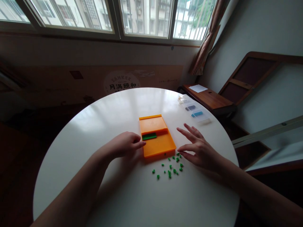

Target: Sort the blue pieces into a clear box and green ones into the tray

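Observation:
An orange plastic case (159, 146) lies on the white table, with a raised panel across its far half. Inside its near compartment, against the left side, sits a dark green studded strip (149, 136). My left hand (126, 143) is closed at the case's left edge, the thumb reaching over the rim and the other fingers curled. Beyond the case's near right corner, the thumb and index finger of my right hand (196, 146) come together in a pinch at a small green block (178, 154), while the other fingers stretch out. Several loose green blocks (169, 174) are scattered in front of the case.
Clear plastic packets (197, 114) with blue, dark and pale contents lie along the right rim of the round white table (71, 164). Behind on the right stands a wooden chair (213, 97) with a white paper (198, 88) on it. A large printed carton (94, 78) leans below the window.

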Demonstrator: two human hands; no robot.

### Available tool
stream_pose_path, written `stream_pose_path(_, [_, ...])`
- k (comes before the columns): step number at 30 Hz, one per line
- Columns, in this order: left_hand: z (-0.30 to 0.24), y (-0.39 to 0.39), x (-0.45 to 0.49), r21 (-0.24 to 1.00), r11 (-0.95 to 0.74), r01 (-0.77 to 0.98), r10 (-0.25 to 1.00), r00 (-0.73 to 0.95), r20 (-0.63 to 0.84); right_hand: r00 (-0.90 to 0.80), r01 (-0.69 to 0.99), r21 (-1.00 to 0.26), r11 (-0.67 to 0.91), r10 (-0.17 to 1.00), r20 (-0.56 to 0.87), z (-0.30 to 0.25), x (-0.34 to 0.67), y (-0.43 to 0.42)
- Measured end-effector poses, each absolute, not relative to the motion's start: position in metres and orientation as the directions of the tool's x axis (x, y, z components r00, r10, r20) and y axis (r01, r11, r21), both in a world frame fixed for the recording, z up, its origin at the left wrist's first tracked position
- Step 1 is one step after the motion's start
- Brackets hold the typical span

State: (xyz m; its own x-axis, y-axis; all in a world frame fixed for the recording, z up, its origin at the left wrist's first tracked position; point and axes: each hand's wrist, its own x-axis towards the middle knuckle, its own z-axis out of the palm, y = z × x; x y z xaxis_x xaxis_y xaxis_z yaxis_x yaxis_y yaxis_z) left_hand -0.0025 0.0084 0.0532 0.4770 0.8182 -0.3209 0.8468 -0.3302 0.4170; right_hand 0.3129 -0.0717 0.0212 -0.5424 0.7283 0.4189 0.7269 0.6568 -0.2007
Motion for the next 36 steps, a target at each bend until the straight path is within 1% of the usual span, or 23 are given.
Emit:
stream_pose_path(5, [0.054, 0.009, -0.002, 0.425, -0.327, 0.844, 0.816, 0.479, -0.324, -0.576, 0.722, -0.2, 0.662, 0.736, 0.356, 0.024, 0.313, -0.07])
stream_pose_path(8, [0.054, 0.009, -0.002, 0.423, -0.325, 0.846, 0.815, 0.477, -0.329, -0.579, 0.725, -0.195, 0.66, 0.738, 0.345, 0.025, 0.313, -0.07])
stream_pose_path(14, [0.055, 0.008, -0.001, 0.406, -0.328, 0.853, 0.817, 0.471, -0.332, -0.533, 0.768, -0.168, 0.619, 0.761, 0.369, 0.022, 0.314, -0.071])
stream_pose_path(22, [0.058, 0.007, 0.001, 0.381, -0.335, 0.862, 0.815, 0.468, -0.342, -0.531, 0.774, -0.108, 0.624, 0.732, 0.428, 0.018, 0.316, -0.069])
stream_pose_path(26, [0.056, 0.008, 0.0, 0.378, -0.35, 0.857, 0.811, 0.479, -0.336, -0.501, 0.793, -0.093, 0.602, 0.732, 0.463, 0.025, 0.318, -0.069])
stream_pose_path(31, [0.055, 0.009, -0.001, 0.383, -0.356, 0.853, 0.814, 0.484, -0.32, -0.476, 0.816, -0.093, 0.57, 0.755, 0.451, 0.036, 0.322, -0.067])
stream_pose_path(36, [0.055, 0.008, -0.001, 0.39, -0.356, 0.849, 0.813, 0.487, -0.318, -0.482, 0.806, -0.097, 0.584, 0.742, 0.466, 0.049, 0.318, -0.057])
